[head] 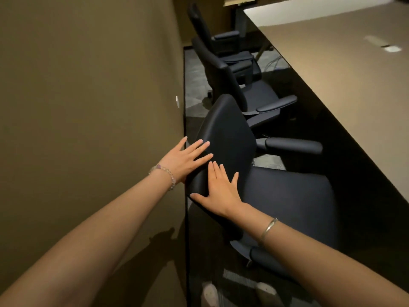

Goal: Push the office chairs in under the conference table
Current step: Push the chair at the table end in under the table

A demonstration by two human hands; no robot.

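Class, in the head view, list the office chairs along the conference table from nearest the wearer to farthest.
Nearest chair under both hands → second chair with armrest toward the table → third chair → farthest chair, high-backed.

There are no words, numbers or signs to read here. The small white tag (177, 101) on the wall (88, 85) may have writing, but it is too tiny to tell.

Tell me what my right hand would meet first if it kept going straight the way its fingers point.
The right hand already lies flat on the nearest chair's backrest; sliding straight on, it would probably run up that backrest toward its top edge.
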